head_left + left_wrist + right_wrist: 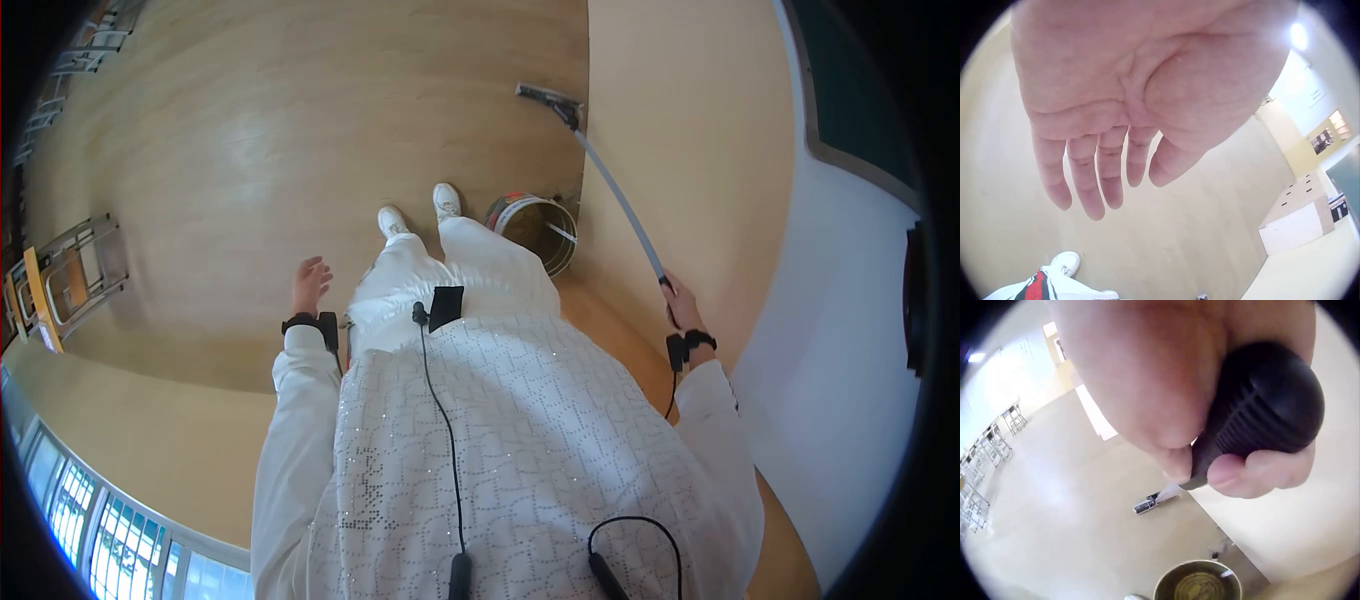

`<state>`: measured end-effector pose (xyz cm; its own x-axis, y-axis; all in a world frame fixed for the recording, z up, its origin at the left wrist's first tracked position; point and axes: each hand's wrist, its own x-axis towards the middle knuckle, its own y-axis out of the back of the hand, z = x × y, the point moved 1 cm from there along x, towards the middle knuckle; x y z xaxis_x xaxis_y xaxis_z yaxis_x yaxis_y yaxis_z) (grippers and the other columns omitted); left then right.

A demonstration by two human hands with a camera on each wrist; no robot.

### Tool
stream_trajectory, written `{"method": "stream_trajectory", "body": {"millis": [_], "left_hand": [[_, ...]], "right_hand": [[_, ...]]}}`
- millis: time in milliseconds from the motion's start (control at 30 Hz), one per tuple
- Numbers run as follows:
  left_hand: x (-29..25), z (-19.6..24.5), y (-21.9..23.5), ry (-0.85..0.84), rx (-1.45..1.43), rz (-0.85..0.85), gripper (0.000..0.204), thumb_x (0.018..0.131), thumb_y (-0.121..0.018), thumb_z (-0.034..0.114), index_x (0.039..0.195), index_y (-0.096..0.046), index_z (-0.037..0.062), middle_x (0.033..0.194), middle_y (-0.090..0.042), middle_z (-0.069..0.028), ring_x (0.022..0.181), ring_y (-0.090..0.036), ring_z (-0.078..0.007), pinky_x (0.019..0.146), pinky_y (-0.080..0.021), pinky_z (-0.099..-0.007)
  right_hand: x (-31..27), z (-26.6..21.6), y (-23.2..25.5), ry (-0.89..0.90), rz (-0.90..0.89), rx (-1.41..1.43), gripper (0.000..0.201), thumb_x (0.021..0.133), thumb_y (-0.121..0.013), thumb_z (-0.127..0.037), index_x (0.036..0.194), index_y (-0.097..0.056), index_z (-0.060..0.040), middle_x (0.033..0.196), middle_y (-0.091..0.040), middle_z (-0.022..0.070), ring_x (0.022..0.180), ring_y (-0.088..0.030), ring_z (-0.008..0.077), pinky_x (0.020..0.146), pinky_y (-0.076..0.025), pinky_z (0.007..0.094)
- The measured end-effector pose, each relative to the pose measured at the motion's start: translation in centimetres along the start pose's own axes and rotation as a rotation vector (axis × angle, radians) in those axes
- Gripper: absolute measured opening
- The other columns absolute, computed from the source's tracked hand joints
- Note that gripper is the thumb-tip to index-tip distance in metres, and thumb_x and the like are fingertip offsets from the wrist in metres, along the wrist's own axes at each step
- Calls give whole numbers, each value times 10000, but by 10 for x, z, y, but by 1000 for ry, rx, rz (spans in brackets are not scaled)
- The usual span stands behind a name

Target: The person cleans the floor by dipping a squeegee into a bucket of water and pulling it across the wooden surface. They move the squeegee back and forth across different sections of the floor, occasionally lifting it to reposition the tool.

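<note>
My right hand [680, 305] is wrapped tight around the ribbed black end grip [1254, 406] of a long-handled squeegee [615, 195], fingers and thumb curled right round it. From that grip the pole runs straight away from me and down, its long axis slanting toward the base of the tan wall [690, 130] on my right. The flat head [548, 98] sits on the floor well beyond the bucket [533, 232], so the working end lies ahead of my hand and slightly inward of it. My left hand [309, 285] holds nothing; its fingers [1094, 181] hang loose and slightly spread, palm down over bare floor, well apart from the pole. The right hand is the only one on the tool, and the left would have to cross in front of my body to reach it.

The bucket stands just beyond my white shoes [420, 210], close beside the wall and between me and the squeegee head; the pole passes above its far rim. The floor [260, 130] is pale wood-look flooring, smooth and glossy with daylight. Far to the left of the bucket, stacked chairs [65, 280] stand at the room's edge, with windows [100, 520] behind me
</note>
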<state>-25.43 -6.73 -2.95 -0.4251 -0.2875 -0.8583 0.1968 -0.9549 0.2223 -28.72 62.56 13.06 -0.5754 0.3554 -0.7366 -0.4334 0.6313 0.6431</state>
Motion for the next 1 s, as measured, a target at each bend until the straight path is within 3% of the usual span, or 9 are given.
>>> {"method": "stream_trajectory", "body": {"millis": [267, 467, 667, 733, 800, 833, 933, 967, 1000], "left_hand": [[48, 8, -10, -24, -15, -65, 321, 838, -507, 216, 1139, -501, 105, 1012, -578, -69, 887, -572, -165, 740, -436, -314], [51, -13, -2, -46, -30, -24, 300, 834, -511, 201, 1115, -519, 98, 948, -599, -57, 817, -590, -155, 688, -445, -303], [42, -30, 15, -26, -61, 40, 270, 828, -509, 176, 1083, -533, 92, 923, -602, -53, 793, -596, -151, 651, -448, -294], [41, -38, 18, -33, -96, 67, 273, 826, -511, 177, 1084, -533, 90, 919, -603, -53, 788, -596, -151, 638, -449, -290], [38, -49, 28, -39, -148, 127, 277, 824, -512, 178, 1084, -533, 88, 915, -603, -54, 784, -597, -152, 624, -450, -285], [35, -58, 30, -43, -169, 114, 281, 820, -515, 178, 1085, -534, 87, 912, -603, -55, 782, -598, -153, 608, -449, -276], [21, -73, 42, 0, -196, 130, 289, 814, -521, 180, 1087, -535, 84, 907, -604, -55, 775, -598, -153, 591, -447, -263], [21, -71, 40, 43, -192, 125, 294, 811, -525, 181, 1088, -536, 83, 906, -604, -54, 769, -597, -151, 590, -446, -260], [22, -69, 41, 48, -207, 146, 294, 811, -525, 181, 1088, -536, 83, 906, -604, -54, 769, -597, -151, 590, -446, -260]], "right_hand": [[-72, 26, 61, -114, -88, -114, 394, 848, -532, -173, 1240, -489, -161, 530, -462, 1, 390, -412, 79, 376, -350, 252], [-81, -41, 75, -178, -63, -215, 384, 820, -557, -173, 1199, -525, -123, 585, -521, 30, 421, -445, 94, 415, -386, 255], [-62, -141, 81, 34, 23, -563, 392, 750, -584, -139, 1136, -559, -84, 679, -589, 87, 457, -494, 156, 451, -422, 291], [-57, -168, 75, 118, 28, -647, 384, 720, -603, -133, 1098, -568, -77, 774, -621, 130, 564, -570, 237, 538, -461, 339], [-44, -180, 68, 454, 45, -931, 367, 694, -621, -126, 1056, -582, -79, 848, -621, 158, 736, -597, 301, 657, -470, 378], [-60, -207, 61, 391, 30, -967, 370, 666, -639, -119, 1030, -589, -84, 873, -615, 160, 838, -581, 323, 721, -457, 401], [-30, -206, 123, 295, -52, -691, 458, 610, -625, -66, 1062, -572, -16, 870, -635, 160, 798, -622, 228, 713, -472, 320], [21, -167, 170, 626, -85, -680, 461, 624, -619, -62, 1077, -567, 8, 790, -638, 115, 635, -591, 174, 592, -468, 292], [11, -187, 188, 113, -147, -444, 439, 644, -622, -54, 1077, -579, 7, 745, -618, 67, 500, -507, 131, 479, -429, 267]]}}
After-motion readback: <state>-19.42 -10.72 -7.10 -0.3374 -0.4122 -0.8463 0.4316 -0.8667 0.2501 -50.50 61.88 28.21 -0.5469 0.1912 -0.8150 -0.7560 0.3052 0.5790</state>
